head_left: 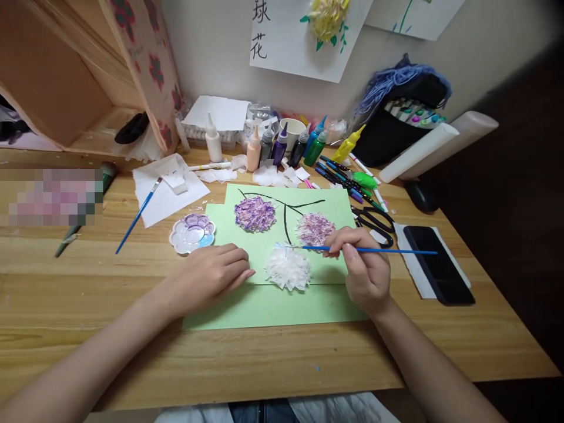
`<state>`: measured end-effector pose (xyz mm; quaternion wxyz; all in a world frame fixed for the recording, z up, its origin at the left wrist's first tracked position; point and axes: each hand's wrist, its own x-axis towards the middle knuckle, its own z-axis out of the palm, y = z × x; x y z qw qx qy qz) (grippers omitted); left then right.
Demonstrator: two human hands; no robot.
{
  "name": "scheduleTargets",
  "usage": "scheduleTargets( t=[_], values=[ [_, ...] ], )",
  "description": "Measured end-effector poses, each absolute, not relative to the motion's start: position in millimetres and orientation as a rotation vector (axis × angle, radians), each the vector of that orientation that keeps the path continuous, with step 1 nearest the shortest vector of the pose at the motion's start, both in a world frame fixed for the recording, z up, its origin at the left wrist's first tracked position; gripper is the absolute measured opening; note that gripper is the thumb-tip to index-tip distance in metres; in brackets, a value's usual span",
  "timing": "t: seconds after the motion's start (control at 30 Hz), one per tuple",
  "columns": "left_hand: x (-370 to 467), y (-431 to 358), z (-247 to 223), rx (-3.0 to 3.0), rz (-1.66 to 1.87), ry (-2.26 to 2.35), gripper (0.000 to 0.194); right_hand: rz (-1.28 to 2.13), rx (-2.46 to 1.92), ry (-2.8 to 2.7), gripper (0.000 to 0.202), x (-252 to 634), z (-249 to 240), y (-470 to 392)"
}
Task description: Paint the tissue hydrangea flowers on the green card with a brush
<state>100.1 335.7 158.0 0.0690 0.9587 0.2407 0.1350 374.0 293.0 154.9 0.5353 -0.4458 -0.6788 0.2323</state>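
1. Two bare hands are working in the head view, both over pale green paper (275, 308) that's lying on a wood-grain table (154, 367).
2. Right hand (368, 267) is pinching a thin blue-handled paintbrush (400, 252) between thumb and fingers, so a narrow grip. The brush is pointing left, tip sitting right at the top edge of a white ruffled flower (288, 270); can't tell if it's actually touching.
3. Left hand (215, 271) is resting palm-down at the paper's left side, fingers loosely curved and close together, just left of that white flower.
4. White flower is lying low on the upper green sheet, poking past its bottom edge. A deep purple flower (255, 214) and a pinkish-purple flower (315, 226) are sitting above it, around black painted branches (304, 204).
5. Flower-shaped palette (176, 239) is sitting just beyond the left hand, and a second blue brush (138, 216) is leaning across white paper (191, 188).
6. Black-handled scissors (388, 221) and a dark smartphone (436, 267) are lying over on the right, while a purple paint bottle (279, 147) is standing at the back.
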Motion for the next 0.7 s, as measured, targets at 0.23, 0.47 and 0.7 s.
scheduleTargets(
  t=[0.23, 0.47, 0.7],
  values=[
    [94.1, 340.8, 159.1, 2.812, 0.384, 0.759, 0.042, 0.547, -1.065, -1.737, 0.02, 376.0, 153.5, 293.6],
    [93.8, 340.2, 157.8, 2.812, 0.397, 0.749, 0.041, 0.535, -1.095, -1.766, 0.019, 375.7, 152.0, 293.3],
    [93.6, 341.0, 158.3, 2.797, 0.389, 0.745, 0.041, 0.543, -1.043, -1.776, 0.019, 376.6, 152.5, 293.6]
  ],
)
